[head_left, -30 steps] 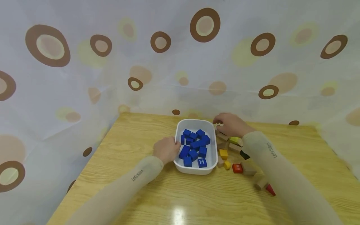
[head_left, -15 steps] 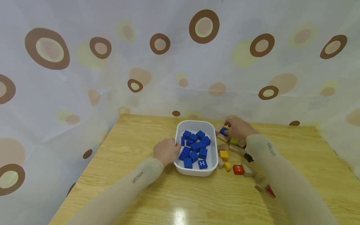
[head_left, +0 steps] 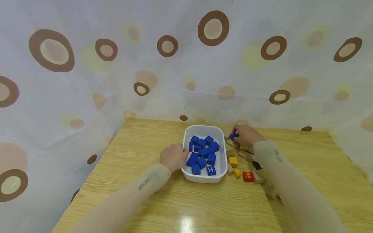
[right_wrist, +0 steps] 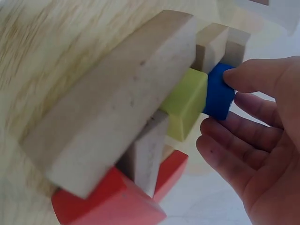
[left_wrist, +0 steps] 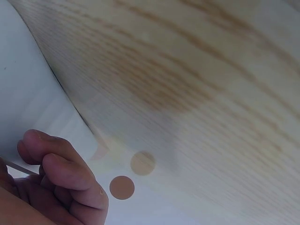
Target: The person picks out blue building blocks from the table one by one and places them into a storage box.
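A white plastic bin (head_left: 186, 129) holds several blue wooden blocks (head_left: 206, 151), one of them marked with a white letter. My left hand (head_left: 174, 157) grips the bin's left rim, its fingers curled against the outer wall (left_wrist: 37, 93) in the left wrist view. To the right of the bin, my right hand (head_left: 247, 135) pinches a blue block (right_wrist: 220, 91) between thumb and fingertips. That block is beside a yellow-green block (right_wrist: 187, 105) and some plain wooden blocks (right_wrist: 213, 44). Part of the pile is hidden under the right hand and sleeve.
Red blocks (right_wrist: 110, 201) and a long plain block (right_wrist: 117, 98) lie by the right hand. Yellow blocks (head_left: 233, 161), a red block (head_left: 248, 176) and a dark block (head_left: 256, 165) are scattered right of the bin. A patterned curtain (head_left: 175, 71) stands behind the wooden table (head_left: 140, 136).
My right hand has moved from the bin's far right corner rightward into the loose blocks and taken hold of a blue block. The left hand and bin have stayed in place.
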Available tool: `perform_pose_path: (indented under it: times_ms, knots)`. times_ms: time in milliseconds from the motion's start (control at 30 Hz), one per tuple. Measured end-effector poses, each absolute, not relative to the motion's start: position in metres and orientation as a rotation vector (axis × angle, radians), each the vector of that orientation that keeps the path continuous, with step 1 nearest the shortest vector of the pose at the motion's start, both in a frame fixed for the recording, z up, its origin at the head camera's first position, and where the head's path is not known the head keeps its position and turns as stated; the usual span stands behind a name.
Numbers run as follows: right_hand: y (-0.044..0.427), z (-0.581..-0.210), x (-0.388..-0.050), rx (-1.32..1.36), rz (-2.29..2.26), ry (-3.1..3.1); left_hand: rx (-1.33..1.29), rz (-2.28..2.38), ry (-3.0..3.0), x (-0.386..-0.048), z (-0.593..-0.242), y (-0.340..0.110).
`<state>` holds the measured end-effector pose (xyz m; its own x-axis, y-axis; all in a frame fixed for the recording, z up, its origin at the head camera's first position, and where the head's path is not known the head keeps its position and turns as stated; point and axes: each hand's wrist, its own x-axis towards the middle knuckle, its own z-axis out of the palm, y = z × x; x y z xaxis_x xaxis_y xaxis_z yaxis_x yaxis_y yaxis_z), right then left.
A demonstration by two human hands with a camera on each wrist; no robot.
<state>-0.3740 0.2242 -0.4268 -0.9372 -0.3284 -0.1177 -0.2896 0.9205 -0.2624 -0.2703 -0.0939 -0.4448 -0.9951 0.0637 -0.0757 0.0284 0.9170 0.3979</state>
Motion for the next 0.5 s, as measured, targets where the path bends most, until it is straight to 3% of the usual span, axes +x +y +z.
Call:
perform_pose_path:
  times_ms: [500]
  knots:
    - [0.201,-0.39,-0.338,-0.627,-0.214,3.025,0.07,0.597,2.998,-0.271,-0.448,-0.092]
